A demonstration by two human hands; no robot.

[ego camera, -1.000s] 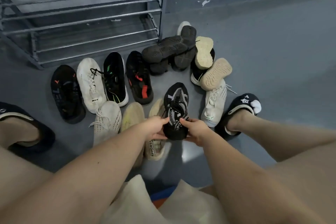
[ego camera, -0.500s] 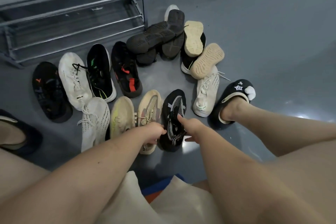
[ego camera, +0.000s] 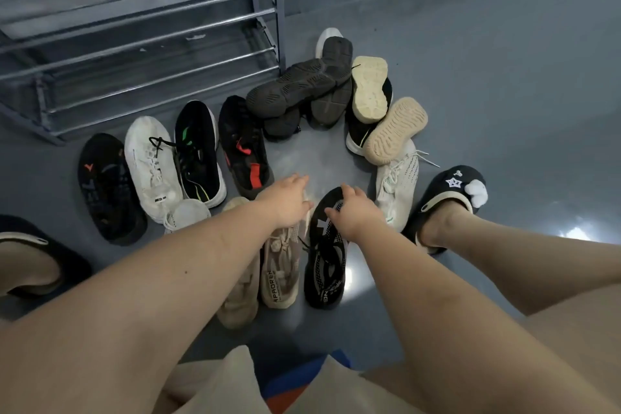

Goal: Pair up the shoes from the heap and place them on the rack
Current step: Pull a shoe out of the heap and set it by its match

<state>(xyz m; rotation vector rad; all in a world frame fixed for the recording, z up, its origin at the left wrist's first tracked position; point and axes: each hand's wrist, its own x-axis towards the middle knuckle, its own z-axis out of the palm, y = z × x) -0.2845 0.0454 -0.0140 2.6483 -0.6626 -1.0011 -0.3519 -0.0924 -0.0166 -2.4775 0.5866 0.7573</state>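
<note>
— Biggest first?
— Grey floor (ego camera: 470, 94), glossy, carrying everything. Then metal rack (ego camera: 141, 44) at upper left, bars bare.
— And the heap?
— Spread in a ring on the floor just in front of the rack. At the far side, dark grey shoes (ego camera: 295, 87) piled soles-up, touching a cream sole (ego camera: 369, 87) and a tan ridged sole (ego camera: 396, 131). To the left, in a row: black shoe with red mark (ego camera: 107, 188), white sneaker (ego camera: 151, 165), black shoe with green accents (ego camera: 198, 151), black shoe with red strap (ego camera: 243, 148). To the right, off-white knit sneaker (ego camera: 398, 185), upright.
— Nearest ones?
— Beige sneaker (ego camera: 280, 265) and black-and-white patterned shoe (ego camera: 326, 255), side by side, toes pointing away. Another beige shoe (ego camera: 238, 292) just left of those.
— Hands?
— Left hand (ego camera: 289, 202) over the toe of the beige sneaker, fingers loosely extended, gripping nothing. Right hand (ego camera: 353, 212) resting on the toe of the black-and-white patterned shoe, fingers relaxed and spread, not curled round it.
— Anything else?
— Black slipper with white star (ego camera: 450, 191) on the right foot, beside the off-white knit sneaker
</note>
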